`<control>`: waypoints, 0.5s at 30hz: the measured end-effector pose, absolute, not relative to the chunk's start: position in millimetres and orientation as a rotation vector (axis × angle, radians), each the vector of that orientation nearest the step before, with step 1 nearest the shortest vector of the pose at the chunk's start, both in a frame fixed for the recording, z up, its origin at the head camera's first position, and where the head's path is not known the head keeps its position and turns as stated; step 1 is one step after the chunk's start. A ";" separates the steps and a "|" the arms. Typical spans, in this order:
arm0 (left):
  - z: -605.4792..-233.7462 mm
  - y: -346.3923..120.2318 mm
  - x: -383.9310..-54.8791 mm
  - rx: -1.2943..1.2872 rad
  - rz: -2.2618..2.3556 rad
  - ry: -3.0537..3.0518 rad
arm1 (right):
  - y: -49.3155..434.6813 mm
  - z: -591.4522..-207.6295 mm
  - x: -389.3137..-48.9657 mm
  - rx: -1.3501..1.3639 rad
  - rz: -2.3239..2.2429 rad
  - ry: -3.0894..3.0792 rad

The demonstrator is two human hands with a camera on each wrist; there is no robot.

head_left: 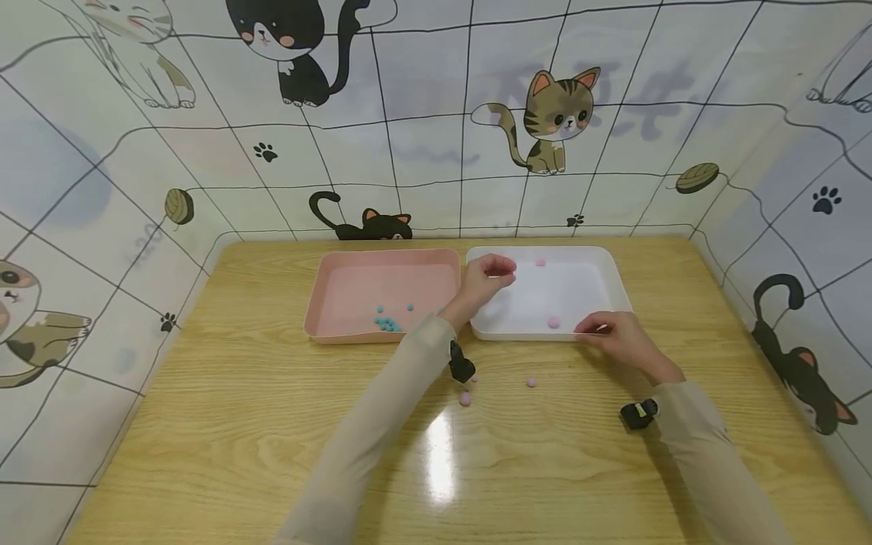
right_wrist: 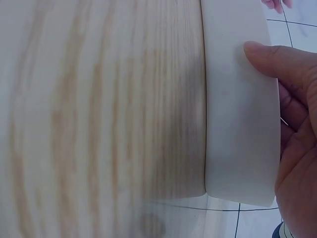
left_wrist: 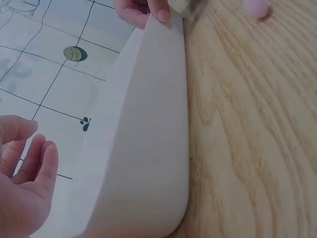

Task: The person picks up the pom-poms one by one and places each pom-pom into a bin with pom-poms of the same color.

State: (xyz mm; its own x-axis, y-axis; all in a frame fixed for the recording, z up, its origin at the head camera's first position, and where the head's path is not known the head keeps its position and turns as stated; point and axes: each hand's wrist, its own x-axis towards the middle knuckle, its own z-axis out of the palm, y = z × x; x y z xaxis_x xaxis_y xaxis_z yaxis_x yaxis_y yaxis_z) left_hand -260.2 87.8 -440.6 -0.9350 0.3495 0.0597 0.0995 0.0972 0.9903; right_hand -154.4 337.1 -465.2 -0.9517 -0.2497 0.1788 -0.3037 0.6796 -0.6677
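I have the left hand [head_left: 480, 286] hovering over the left end of the white tray [head_left: 586, 280], right of centre in the head view. Its fingers are loosely bent, with a small gap to the thumb, and I see nothing in its grasp. The right hand [head_left: 625, 344], lower and further right, pinches the tray's near wall by its right corner; my right wrist view shows the thumb against the outer face and the fingers behind the rim.

The tray's long axis runs left to right across the frame, so the hands sit towards opposite ends of it. Two pink balls [head_left: 553, 322] lie inside: one near the far wall, the other near the near wall, just left of the right hand's fingertips.

Below the tray, three loose balls [head_left: 531, 382], also pink, rest on the worktop [head_left: 225, 454]. This is the relation I judge to count most: they lie down the frame from the left hand, beyond the near wall, and leftward of the right hand. The left hand is nearer to the two leftmost; for the third I can't call it.

Further left, just beside the white tray, the pink tray [head_left: 354, 280] holds teal balls [head_left: 388, 325], mostly clustered by its near wall.
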 end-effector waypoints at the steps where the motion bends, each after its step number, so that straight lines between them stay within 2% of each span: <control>1: -440.8 86.4 -259.3 0.457 1.938 2.170 | 337.3 -465.6 -154.5 0.463 1.138 -2.814; 9: -441.0 71.7 -247.9 0.414 1.886 2.162 | 338.2 -467.6 -155.0 0.451 1.131 -2.820; 15: -438.4 58.0 -234.0 0.524 1.886 2.141 | 337.6 -466.5 -154.3 0.463 1.137 -2.807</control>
